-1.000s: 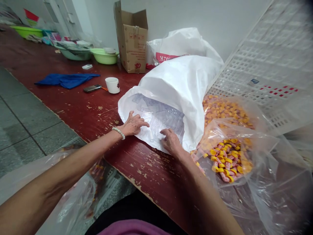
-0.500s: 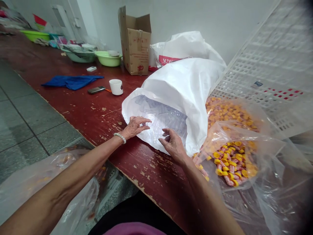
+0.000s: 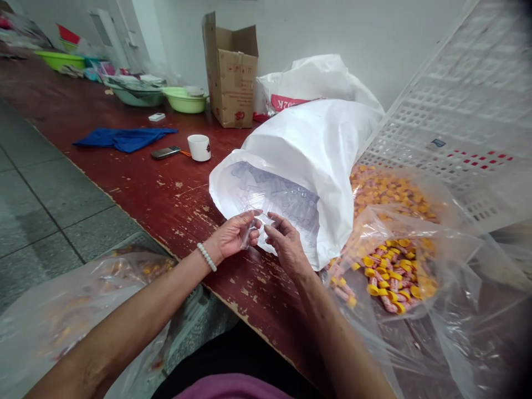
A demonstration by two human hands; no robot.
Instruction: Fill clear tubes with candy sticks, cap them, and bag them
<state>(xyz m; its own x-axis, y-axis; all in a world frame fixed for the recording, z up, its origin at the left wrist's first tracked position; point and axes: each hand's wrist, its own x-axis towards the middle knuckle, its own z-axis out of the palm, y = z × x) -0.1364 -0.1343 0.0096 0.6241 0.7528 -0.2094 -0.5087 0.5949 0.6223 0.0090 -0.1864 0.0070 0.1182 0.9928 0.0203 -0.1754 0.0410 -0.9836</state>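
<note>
My left hand (image 3: 231, 237), with a beaded bracelet at the wrist, is turned palm up and curled around a clear plastic tube (image 3: 248, 235). Close beside it, my right hand (image 3: 287, 243) is closed in a pinch. Something clear shows between the two sets of fingertips, but I cannot make out its shape. Both hands are at the mouth of a white woven sack (image 3: 303, 136) lying on its side. Inside the sack's opening lie many clear plastic tubes (image 3: 291, 204), partly hidden behind my fingers.
On the red table (image 3: 166, 188) stand a white cup (image 3: 199, 148), a phone (image 3: 165, 152), a blue cloth (image 3: 124, 138), green basins (image 3: 185, 101) and a cardboard box (image 3: 236, 83). Rightward, yellow-capped pieces (image 3: 393, 271) fill clear bags below a tilted white crate (image 3: 449, 122).
My left hand has turned palm up and drawn back from the sack's opening with a clear tube in it. My right hand has moved slightly left, closing its fingers near the left fingertips.
</note>
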